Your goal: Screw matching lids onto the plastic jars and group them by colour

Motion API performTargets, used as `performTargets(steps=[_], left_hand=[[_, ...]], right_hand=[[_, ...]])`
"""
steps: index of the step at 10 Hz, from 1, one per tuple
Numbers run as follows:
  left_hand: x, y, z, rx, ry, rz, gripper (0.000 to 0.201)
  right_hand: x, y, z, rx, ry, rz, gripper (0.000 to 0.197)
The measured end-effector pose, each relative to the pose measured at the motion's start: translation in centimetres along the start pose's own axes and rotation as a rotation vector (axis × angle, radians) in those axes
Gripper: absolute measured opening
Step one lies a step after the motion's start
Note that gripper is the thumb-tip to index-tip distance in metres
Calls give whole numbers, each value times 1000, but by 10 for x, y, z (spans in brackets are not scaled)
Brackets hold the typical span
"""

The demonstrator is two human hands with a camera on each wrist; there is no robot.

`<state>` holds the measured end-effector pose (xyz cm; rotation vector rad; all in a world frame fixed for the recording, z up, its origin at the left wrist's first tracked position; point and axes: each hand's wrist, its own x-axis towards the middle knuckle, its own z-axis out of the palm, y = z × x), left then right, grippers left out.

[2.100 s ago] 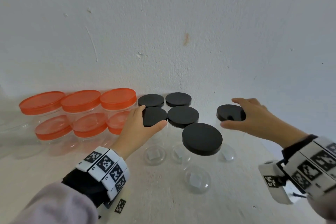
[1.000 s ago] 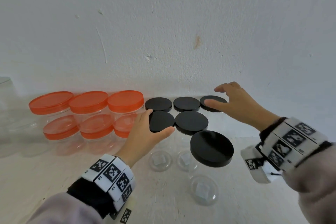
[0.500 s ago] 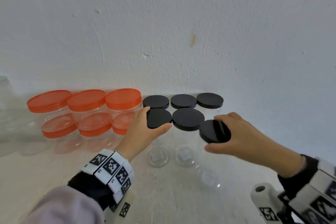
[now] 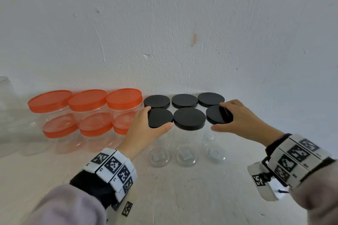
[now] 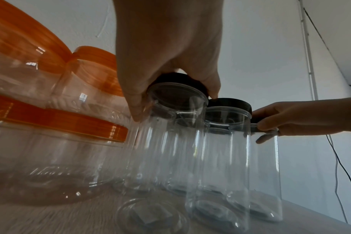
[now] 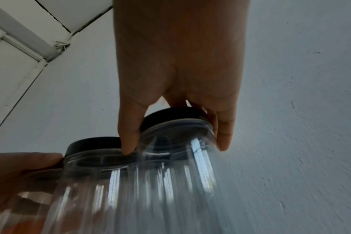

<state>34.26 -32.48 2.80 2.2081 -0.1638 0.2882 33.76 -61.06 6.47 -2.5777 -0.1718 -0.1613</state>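
Gripping black lids from above, each hand covers part of a front-row jar: the left hand (image 4: 144,129) curls round the front-left black lid (image 4: 159,117), the right hand (image 4: 241,121) round the front-right black lid (image 4: 217,117). The clear jar bodies (image 4: 186,144) are hard to make out against the white table (image 4: 192,197). Six black-lidded jars stand in two rows of three. Left of them, touching, are orange-lidded jars (image 4: 87,99); three lids show fully, three more only through plastic.
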Motion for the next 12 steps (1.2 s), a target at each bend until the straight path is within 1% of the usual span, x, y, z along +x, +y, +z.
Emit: performTargets(steps=[3, 6, 8, 9, 10, 11, 12], left_hand=[[2, 4, 4, 15, -2, -29, 104], [2, 5, 3, 21, 1, -50, 107], [3, 0, 1, 2, -12, -33, 110], [2, 0, -4, 2, -16, -17, 106], [-8, 1, -13, -6, 21, 42, 91], [-26, -3, -28, 24, 108, 110, 78], [-57, -9, -56, -22, 78, 189, 57]], right_hand=[[2, -2, 1, -22, -17, -11, 84], [0, -5, -1, -41, -53, -4, 87], [-5, -11, 1, -69, -32, -11, 85], [-12, -17, 1, -83, 71, -45, 76], [-28, -27, -1, 1, 276, -148, 50], [-53, -39, -2, 76, 459, -259, 27], [-97, -56, -8, 111, 593, -368, 20]])
